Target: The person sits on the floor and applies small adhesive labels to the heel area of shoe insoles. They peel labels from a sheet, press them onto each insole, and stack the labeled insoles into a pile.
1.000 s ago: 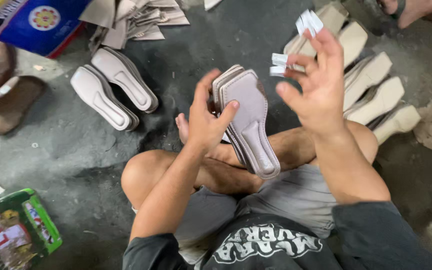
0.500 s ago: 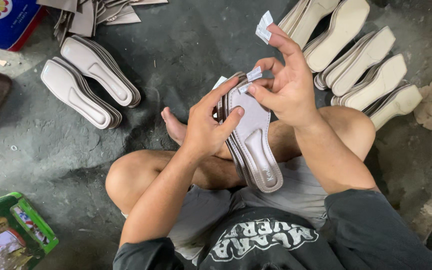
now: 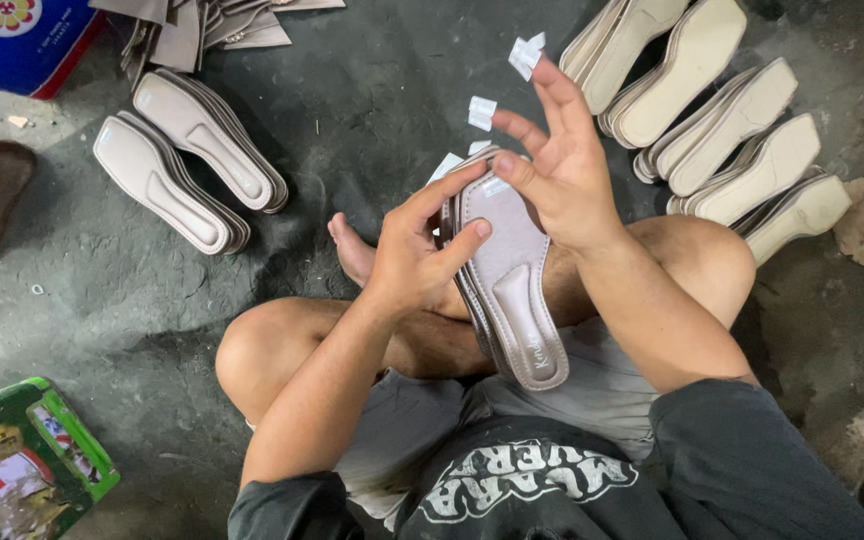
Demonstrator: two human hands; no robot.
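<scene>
A stack of grey-mauve insoles (image 3: 508, 285) is held near the middle of the frame, resting over the crossed legs of a person seated on the dark concrete floor (image 3: 372, 110). The stack is clamped by the left hand (image 3: 420, 250), whose thumb lies across the top insole's forefoot while the fingers wrap its left edge. The right hand (image 3: 562, 165) is placed at the toe end of the stack, just above and to the right of the left hand; its thumb and forefinger are pinched on a small white sticker (image 3: 495, 186) pressed against the toe of the top insole, and the other fingers are spread upward. More small white stickers (image 3: 526, 52) are seen clinging to the raised fingertips, and another (image 3: 481, 111) is stuck on a lower finger. The two hands are close together, both touching the same stack. In the upper left of the frame, two further piles of grey insoles (image 3: 192, 160) are laid on the floor, well apart from the hands. In the upper right, a row of cream-coloured soles (image 3: 727, 130) is leaned in an overlapping line. A blue box (image 3: 22, 40) is seen at the top left corner, and a green printed packet (image 3: 17, 465) at the lower left.
</scene>
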